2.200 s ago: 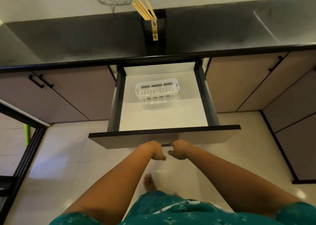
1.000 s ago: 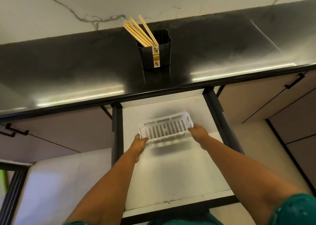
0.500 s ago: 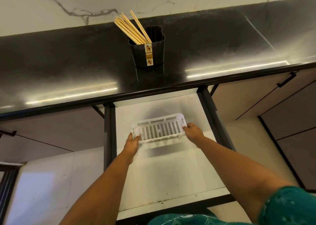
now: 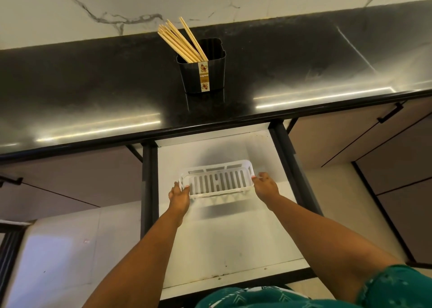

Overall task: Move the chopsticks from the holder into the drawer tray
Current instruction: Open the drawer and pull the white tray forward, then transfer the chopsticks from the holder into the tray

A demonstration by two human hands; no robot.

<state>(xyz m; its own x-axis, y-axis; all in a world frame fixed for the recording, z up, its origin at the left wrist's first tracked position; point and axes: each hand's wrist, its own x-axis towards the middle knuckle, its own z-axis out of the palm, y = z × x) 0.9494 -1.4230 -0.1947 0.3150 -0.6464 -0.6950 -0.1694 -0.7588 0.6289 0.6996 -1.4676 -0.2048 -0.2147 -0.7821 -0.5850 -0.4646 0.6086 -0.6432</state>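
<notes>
Kitchen counter and open drawer, seen from above.

Chopsticks [image 4: 181, 41]: bundle of pale wooden sticks, standing in the holder, leaning left and far, tips fanned above the rim. None in the drawer.

Holder [image 4: 203, 73]: black, square-sided cup with a patterned label strip down its near face; upright on the counter, just far of the drawer opening.

Counter [image 4: 93, 85]: glossy black, streaked with light reflections; white veined wall [image 4: 70, 3] behind.

Drawer [image 4: 222, 237]: pulled out toward the near side, white floor, dark side rails.

Tray [image 4: 217, 179]: white plastic, slotted base and slotted walls; in the far half of the drawer, tilted with the near edge raised so that the base faces the camera, shadow on the drawer floor beneath.

Left hand [image 4: 178, 196]: at the tray's left end, fingers curled around the corner, grasping it.

Right hand [image 4: 266, 187]: at the tray's right end, thumb and fingers closed on the rim, grasping it.

Cabinets: brown-grey doors with black bar handles, left [image 4: 58, 179] and right [image 4: 350, 132] of the drawer.

Floor [image 4: 58, 249]: pale tile at near left.

Green patterned garment [image 4: 385, 289]: at the near edge.
</notes>
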